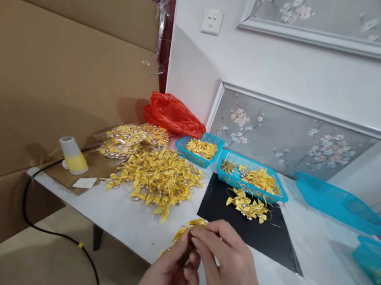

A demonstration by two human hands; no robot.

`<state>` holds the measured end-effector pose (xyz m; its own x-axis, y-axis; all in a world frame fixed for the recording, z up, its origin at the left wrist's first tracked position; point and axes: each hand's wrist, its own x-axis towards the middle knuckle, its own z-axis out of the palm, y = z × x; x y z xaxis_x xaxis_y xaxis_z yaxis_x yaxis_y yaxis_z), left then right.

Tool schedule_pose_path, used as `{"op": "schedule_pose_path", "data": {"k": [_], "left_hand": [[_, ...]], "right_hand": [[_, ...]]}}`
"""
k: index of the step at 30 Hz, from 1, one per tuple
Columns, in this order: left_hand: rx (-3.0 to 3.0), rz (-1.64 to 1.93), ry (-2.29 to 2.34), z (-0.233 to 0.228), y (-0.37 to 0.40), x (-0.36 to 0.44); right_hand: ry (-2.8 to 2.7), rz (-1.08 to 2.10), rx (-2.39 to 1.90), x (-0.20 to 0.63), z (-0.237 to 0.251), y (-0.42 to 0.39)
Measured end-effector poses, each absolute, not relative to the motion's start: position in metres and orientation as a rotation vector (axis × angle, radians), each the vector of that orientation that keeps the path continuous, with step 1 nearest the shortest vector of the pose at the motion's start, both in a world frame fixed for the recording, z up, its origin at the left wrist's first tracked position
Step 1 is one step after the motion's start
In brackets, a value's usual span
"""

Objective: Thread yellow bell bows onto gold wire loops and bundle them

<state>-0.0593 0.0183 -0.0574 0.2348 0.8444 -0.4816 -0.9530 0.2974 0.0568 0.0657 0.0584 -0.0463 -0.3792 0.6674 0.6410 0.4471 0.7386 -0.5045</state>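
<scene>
Bare white table [127, 226] along the near edge, left of both hands. Left hand [169, 276] and right hand [228, 269] together over that edge, pinched on one yellow ribbon flower [186, 230]. Two small blue baskets [251, 176] toward the far edge, yellow flowers inside; loose flower pile [156, 175] beside them. Two larger blue trays [337, 203] at the right edge.

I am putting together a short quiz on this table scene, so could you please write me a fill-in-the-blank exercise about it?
1. Both the left hand and the right hand hold a small yellow ____ piece.
2. The black mat lies on the ____ table.
3. The red bag lies behind the ____ baskets.
4. The paper cup stands upside ____.

Missing words: leaf; white; blue; down
</scene>
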Motion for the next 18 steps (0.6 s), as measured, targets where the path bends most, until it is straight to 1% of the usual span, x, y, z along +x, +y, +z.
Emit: {"op": "schedule_pose_path", "data": {"k": [5,8,11,14,18], "left_hand": [[-0.268,1.244,0.437,-0.063,0.021,-0.060],[-0.255,1.253,0.433,-0.065,0.020,-0.064],[-0.236,1.274,0.441,-0.063,0.018,-0.067],[-0.219,1.265,0.448,-0.059,0.018,-0.067],[-0.206,1.220,0.460,-0.059,0.017,-0.066]], "right_hand": [[-2.144,0.199,-0.765,0.065,-0.050,0.055],[-2.167,0.337,-0.708,0.070,-0.037,0.057],[-2.115,0.510,-0.796,0.074,-0.020,0.071],[-2.131,0.559,-0.939,0.069,-0.007,0.093],[-2.267,0.603,-0.943,0.040,-0.002,0.119]]}}
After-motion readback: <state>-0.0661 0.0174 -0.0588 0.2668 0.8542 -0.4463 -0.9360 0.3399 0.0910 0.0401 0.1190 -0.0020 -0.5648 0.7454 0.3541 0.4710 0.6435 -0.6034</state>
